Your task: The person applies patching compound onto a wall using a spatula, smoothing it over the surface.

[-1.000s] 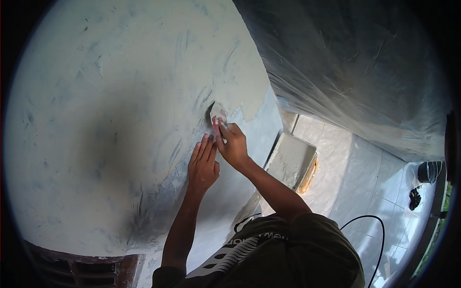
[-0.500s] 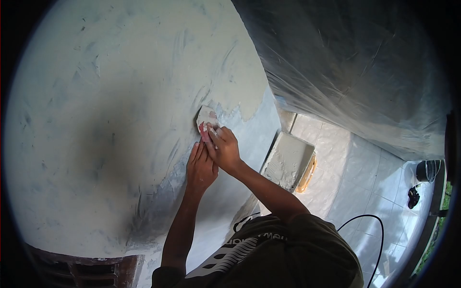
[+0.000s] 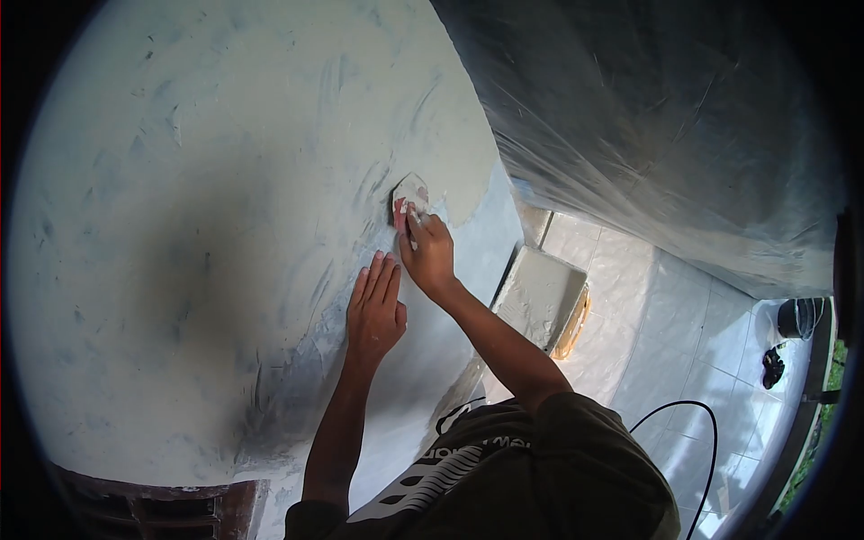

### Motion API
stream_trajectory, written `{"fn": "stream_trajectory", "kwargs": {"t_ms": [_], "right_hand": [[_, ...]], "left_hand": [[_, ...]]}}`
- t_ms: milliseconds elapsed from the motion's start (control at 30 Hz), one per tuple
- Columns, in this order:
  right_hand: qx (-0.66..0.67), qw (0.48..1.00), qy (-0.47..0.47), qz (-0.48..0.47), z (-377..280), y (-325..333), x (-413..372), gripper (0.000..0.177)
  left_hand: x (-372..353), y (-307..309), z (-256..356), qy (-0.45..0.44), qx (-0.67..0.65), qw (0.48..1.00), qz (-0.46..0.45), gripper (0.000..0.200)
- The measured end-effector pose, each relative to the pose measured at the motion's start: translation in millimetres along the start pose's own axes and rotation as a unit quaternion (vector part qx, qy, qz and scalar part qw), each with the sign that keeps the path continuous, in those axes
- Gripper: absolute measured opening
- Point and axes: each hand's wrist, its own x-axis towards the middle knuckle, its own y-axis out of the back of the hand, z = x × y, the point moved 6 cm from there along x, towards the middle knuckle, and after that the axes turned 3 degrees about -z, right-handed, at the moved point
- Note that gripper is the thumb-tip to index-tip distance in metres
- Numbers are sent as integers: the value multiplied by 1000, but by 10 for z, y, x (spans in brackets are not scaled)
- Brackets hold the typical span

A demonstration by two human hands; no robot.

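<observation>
1. Gripping a scraper [image 3: 410, 193] by its reddish handle, just above the centre of the frame, with the right hand [image 3: 427, 241]; fingers clamped around that handle, with the index finger stretched along it toward the blade.
2. Laying the scraper's broad, paste-smeared blade against the wall [image 3: 243, 180], pointed toward the top of the frame, right by the ragged edge of a cream coat over paler, bluish surface.
3. Resting the left hand [image 3: 373, 310] palm-down on the wall, just below and left of the right hand, without touching it; fingers straight and close together, thumb slightly apart, nothing held.
4. Right of centre, beyond the right forearm, a tray [image 3: 542, 292] of whitish paste, with something orange [image 3: 574, 324] showing along its right side.
5. Across the upper right, wrinkled plastic sheeting [image 3: 666, 126], hanging over a pale tiled floor [image 3: 688, 333].
6. Near the right edge, a dark bucket [image 3: 797, 318], with a small black object [image 3: 772, 367] just below; perhaps cloth or a glove, too small to tell.
7. At lower right, a curving black cable [image 3: 715, 432] beside the dark shirt [image 3: 576, 477]; at lower left, a brown slatted frame [image 3: 162, 513].
</observation>
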Motion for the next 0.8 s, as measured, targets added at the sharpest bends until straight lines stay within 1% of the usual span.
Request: {"fn": "stream_trajectory", "kwargs": {"t_ms": [67, 133, 167, 200, 233, 300, 333, 367, 400, 467, 500, 600, 667, 700, 733, 800], "right_hand": [[56, 998, 3, -24, -260, 108, -279, 39], [144, 988, 50, -36, -523, 308, -415, 37], [145, 988, 49, -37, -531, 371, -358, 37], [152, 987, 49, -16, -499, 456, -267, 37], [159, 986, 49, 4, -440, 525, -175, 38], [92, 995, -5, 43, -103, 570, 155, 42], [91, 992, -30, 84, 116, 522, 280, 41], [45, 994, -22, 94, 278, 488, 401, 39], [35, 994, -34, 98, 424, 430, 475, 37], [-12, 997, -36, 68, 555, 271, 522, 38], [-13, 998, -34, 58, 566, 186, 477, 39], [-4, 999, -22, 41, 411, 6, 197, 43], [2, 1000, -20, 7, 230, -19, -69, 43], [9, 1000, -20, -17, 81, 44, -169, 42], [24, 1000, 6, -17, -43, 110, -259, 39], [106, 993, 25, -40, -288, 321, -385, 36]], "left_hand": [[-14, -54, -36, 1, -9, 1000, 5, 51], [-25, -71, -50, 3, -17, 1000, 8, 52], [-23, -72, -53, 5, -19, 1000, 1, 52], [-25, -71, -50, 8, -21, 1000, -6, 52], [-28, -49, -37, 10, -22, 1000, -8, 52], [-5, 7, 0, 1, -2, 1000, -7, 49], [-8, 8, 2, 1, -1, 1000, -5, 49], [-9, 4, 4, -2, 3, 1000, -4, 49], [-11, 3, 4, -6, 7, 1000, -3, 49], [-13, -2, 1, -8, 10, 1000, -1, 49], [-17, -4, 2, -7, 12, 1000, -2, 49], [-8, 3, 7, -5, 6, 1000, -3, 49], [-8, 6, 2, -6, 3, 1000, -3, 49], [-17, 2, -3, -6, 1, 1000, -6, 49], [-27, -10, -11, -5, 1, 1000, -7, 49], [-27, -24, -22, -7, 6, 1000, 5, 49]]}}
